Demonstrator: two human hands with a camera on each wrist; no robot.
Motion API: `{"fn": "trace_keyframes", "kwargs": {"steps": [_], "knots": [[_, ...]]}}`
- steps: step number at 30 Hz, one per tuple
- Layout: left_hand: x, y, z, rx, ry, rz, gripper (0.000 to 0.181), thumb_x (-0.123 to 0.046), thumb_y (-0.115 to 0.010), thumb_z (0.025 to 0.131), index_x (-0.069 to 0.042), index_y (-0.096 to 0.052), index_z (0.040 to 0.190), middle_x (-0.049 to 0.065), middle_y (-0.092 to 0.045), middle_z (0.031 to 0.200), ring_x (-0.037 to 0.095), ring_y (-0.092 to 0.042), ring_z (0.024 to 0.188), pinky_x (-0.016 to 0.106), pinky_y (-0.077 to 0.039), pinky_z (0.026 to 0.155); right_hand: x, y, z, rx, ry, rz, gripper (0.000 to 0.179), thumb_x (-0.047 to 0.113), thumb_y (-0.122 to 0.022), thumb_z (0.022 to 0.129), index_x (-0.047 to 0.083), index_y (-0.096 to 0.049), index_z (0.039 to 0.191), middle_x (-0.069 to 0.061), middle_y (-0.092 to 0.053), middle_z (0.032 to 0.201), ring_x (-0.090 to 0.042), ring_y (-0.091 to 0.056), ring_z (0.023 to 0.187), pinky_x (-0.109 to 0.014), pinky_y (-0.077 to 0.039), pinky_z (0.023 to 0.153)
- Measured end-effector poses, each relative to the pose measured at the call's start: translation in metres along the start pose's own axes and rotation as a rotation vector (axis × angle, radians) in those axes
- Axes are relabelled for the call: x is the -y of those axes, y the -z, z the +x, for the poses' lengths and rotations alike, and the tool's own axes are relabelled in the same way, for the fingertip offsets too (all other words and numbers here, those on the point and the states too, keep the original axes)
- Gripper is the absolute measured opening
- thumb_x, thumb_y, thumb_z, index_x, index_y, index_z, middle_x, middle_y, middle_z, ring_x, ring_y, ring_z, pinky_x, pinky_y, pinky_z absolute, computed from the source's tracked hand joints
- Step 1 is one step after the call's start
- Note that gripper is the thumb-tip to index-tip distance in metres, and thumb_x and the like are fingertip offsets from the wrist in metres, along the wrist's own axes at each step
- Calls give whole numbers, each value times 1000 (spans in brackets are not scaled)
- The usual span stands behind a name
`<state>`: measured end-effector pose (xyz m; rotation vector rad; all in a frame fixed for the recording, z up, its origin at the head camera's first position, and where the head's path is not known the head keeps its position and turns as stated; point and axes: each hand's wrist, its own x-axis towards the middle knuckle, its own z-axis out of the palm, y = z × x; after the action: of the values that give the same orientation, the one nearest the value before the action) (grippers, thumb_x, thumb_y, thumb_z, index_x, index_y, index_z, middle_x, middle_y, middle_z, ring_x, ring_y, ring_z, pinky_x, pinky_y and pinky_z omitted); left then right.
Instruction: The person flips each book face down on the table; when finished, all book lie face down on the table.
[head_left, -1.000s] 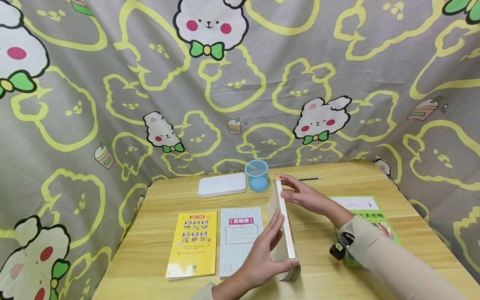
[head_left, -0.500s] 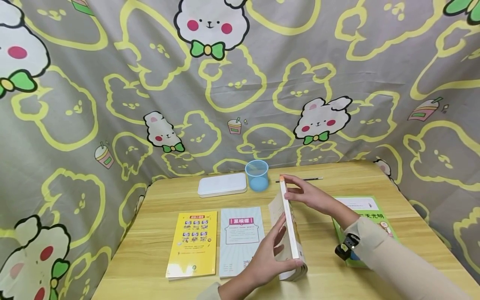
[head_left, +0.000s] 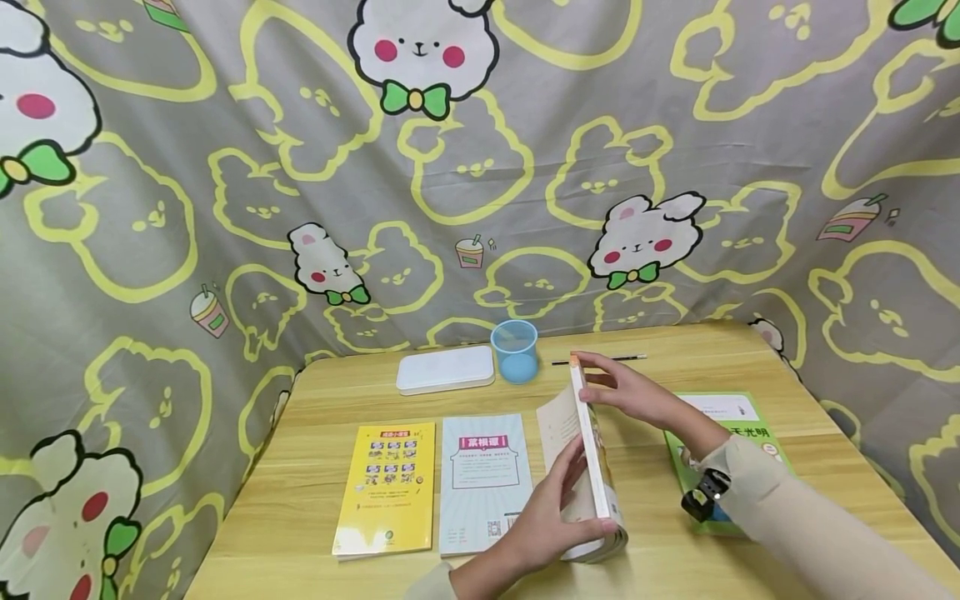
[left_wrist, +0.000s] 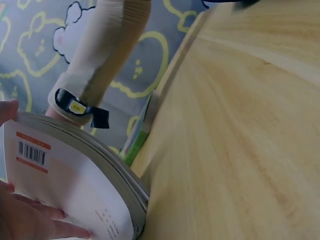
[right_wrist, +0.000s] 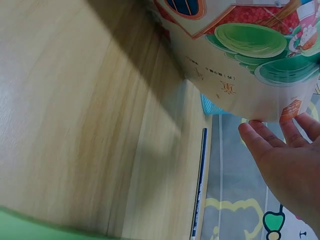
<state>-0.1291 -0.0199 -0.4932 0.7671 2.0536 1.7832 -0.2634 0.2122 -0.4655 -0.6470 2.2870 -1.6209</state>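
Both hands hold a paperback book (head_left: pixel 588 442) on edge, its white spine upward and its lower part bent. My left hand (head_left: pixel 543 521) grips the near end, thumb at the spine's end and fingers along the left cover. In the left wrist view, fingers of the left hand (left_wrist: pixel 30 215) lie below a barcode on the pale back cover (left_wrist: pixel 65 170). At the far top corner, my right hand (head_left: pixel 626 392) pinches the book. The right wrist view shows the illustrated front cover (right_wrist: pixel 240 65) and the right hand (right_wrist: pixel 295 165) at its orange corner.
Left on the wooden table (head_left: pixel 292 500) lie a yellow book (head_left: pixel 386 492) and a pale blue book (head_left: pixel 480 492). Behind stand a white case (head_left: pixel 445 369) and a blue mesh cup (head_left: pixel 515 354). A pencil (head_left: pixel 626 357) and a green book (head_left: pixel 750 417) lie right.
Both hands have shifted right with the book. Its left cover and pages spread further from the spine on the left side, and more of the pencil behind shows.
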Motion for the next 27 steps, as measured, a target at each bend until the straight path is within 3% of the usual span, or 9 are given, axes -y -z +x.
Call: {"fn": "trace_keyframes", "kwargs": {"steps": [6, 11, 19, 23, 27], "knots": [[4, -2, 3, 26, -4, 89, 100, -30, -79, 90, -26, -14, 167, -3, -28, 167, 14, -28, 152, 29, -24, 123, -8, 2, -2, -4, -3, -59, 74, 30, -67, 102, 10, -29, 163, -22, -24, 168, -55, -28, 148, -63, -42, 112], [8, -4, 5, 40, -37, 136, 100, -29, -78, 91, -24, -14, 167, 0, -30, 167, 16, -30, 152, 31, -25, 124, -12, 4, -5, -18, -23, -82, 76, 30, -67, 102, 6, -29, 162, -24, -25, 167, -57, -29, 147, -65, -41, 112], [13, -5, 11, 96, -63, 209, 105, -31, -81, 90, -27, -10, 167, -6, -26, 169, 11, -32, 149, 30, -31, 121, -19, 7, -9, -21, -21, -86, 74, 29, -67, 102, 7, -29, 162, -25, -26, 166, -56, -29, 147, -66, -40, 112], [14, -5, 11, 135, -35, 339, 112, -37, -84, 86, -26, -9, 167, -2, -21, 171, 14, -29, 152, 32, -32, 122, -25, 10, -11, -17, -15, -84, 73, 27, -67, 102, 3, -29, 160, -26, -29, 164, -57, -29, 147, -68, -38, 113], [15, -5, 9, 187, -17, 568, 114, -44, -86, 83, -15, -15, 167, 7, -20, 172, 22, -25, 156, 34, -31, 123, -33, 15, -15, 10, -21, -70, 75, 26, -66, 103, 2, -26, 161, -26, -26, 166, -55, -26, 149, -66, -36, 115]]}}
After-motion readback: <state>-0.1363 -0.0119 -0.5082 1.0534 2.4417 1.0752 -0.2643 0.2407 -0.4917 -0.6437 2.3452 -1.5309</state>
